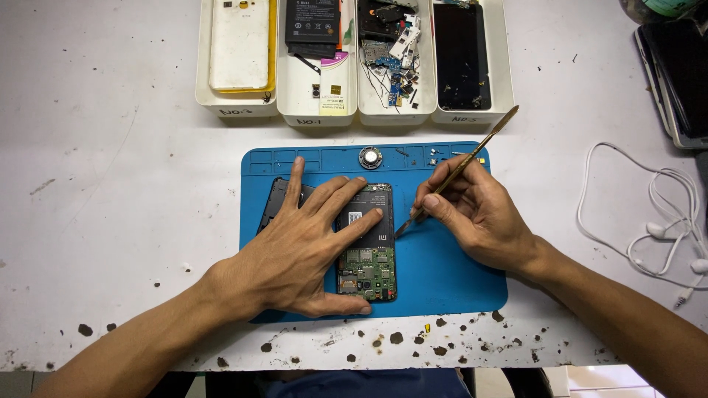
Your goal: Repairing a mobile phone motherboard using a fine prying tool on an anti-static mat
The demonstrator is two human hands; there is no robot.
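An opened smartphone (pixel 372 254) lies back-up on a blue work mat (pixel 442 273), its green circuit board and black battery exposed. My left hand (pixel 306 250) is spread flat over the phone, fingers on the battery and thumb at the lower edge. My right hand (pixel 476 214) grips a thin metal pry tool (pixel 472 151) like a pen. The tool's flat tip rests at the phone's right edge. A dark back cover (pixel 276 199) lies partly hidden under my left fingers.
Four white trays (pixel 354 110) stand behind the mat, holding a white phone shell, a battery, small parts and a black screen. A round speaker part (pixel 370 157) and tiny screws sit on the mat's top strip. White earphones (pixel 664 228) and stacked phones (pixel 678 74) lie right.
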